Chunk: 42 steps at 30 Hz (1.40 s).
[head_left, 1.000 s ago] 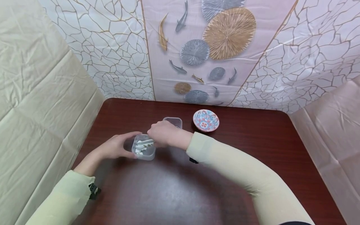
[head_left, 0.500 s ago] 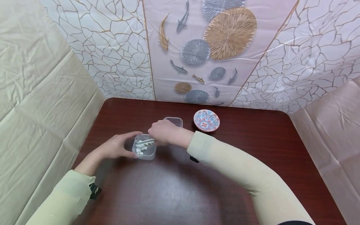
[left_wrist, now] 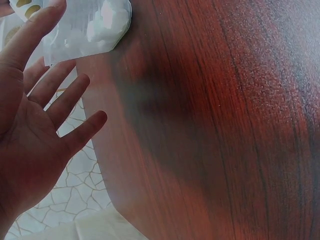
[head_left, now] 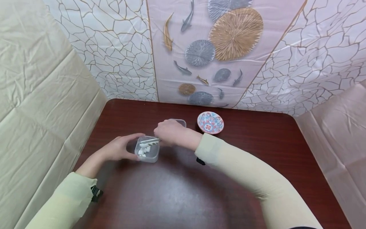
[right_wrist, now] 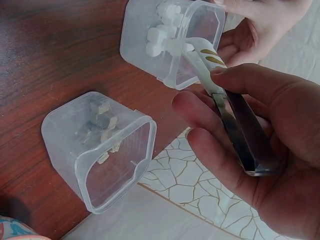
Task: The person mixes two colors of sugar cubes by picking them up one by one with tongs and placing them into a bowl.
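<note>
My left hand [head_left: 114, 150] grips a clear plastic box [head_left: 153, 155] at its left side, thumb on the near side and fingers on the far side. Several white pieces [head_left: 143, 150] lie in the box. Above them, my right hand [head_left: 172, 132] holds tongs [head_left: 149, 142] with patterned white tips reaching over the box. The right wrist view shows my right thumb and fingers around the metal tongs [right_wrist: 232, 115], the tips inside the mouth of the box [right_wrist: 135, 37]; whether they pinch a white piece I cannot tell. In the left wrist view, my left hand's [left_wrist: 40, 125] lower fingers are spread.
A second clear box [head_left: 182, 122], partly hidden behind my right hand, contains several beige pieces [right_wrist: 107, 132]. To its right stands a patterned bowl [head_left: 210, 123]. Both are on the dark red table [head_left: 257, 133], with fabric walls [head_left: 123, 63] beyond and at the sides.
My right hand and the tongs have shifted a little to the right, and the tips are nearer the box's far right side. My left hand stays on the box.
</note>
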Motion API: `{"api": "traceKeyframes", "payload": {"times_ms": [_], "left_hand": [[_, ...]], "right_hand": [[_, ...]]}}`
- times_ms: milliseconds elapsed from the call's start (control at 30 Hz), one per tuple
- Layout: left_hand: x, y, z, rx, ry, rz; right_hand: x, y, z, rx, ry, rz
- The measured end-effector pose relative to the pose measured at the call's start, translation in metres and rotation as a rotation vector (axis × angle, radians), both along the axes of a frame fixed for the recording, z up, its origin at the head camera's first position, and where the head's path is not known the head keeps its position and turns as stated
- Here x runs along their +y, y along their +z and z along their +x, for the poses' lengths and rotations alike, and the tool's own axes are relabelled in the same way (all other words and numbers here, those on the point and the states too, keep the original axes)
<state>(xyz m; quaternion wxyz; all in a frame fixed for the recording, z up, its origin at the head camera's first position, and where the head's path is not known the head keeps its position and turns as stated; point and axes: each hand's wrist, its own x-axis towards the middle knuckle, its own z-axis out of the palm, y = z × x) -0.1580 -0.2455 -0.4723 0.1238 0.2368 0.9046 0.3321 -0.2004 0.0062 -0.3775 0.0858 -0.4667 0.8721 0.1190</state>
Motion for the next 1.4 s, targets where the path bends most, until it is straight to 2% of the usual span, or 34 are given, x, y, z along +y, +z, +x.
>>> {"api": "traceKeyframes", "payload": {"times_ms": [400, 600, 1000, 1100, 1233, 1400], "left_hand": [[0.001, 0.002, 0.0, 0.008, 0.0, -0.014], [0.001, 0.002, 0.001, 0.016, 0.007, -0.023], [0.0, 0.002, 0.001, 0.037, 0.001, -0.023], [0.001, 0.003, 0.001, 0.042, 0.002, -0.024], [0.0, 0.003, 0.002, 0.048, 0.004, -0.026], [0.0, 0.002, 0.001, 0.043, 0.004, -0.03]], "right_hand": [[0.023, 0.01, -0.004, -0.075, -0.057, -0.089], [0.045, 0.012, -0.009, -0.111, -0.03, -0.163], [0.091, 0.023, -0.02, -0.251, 0.037, -0.371], [0.103, 0.026, -0.021, -0.285, 0.011, -0.383], [0.12, 0.033, -0.023, -0.325, -0.069, -0.362], [0.144, 0.039, -0.026, -0.298, -0.091, -0.378]]}}
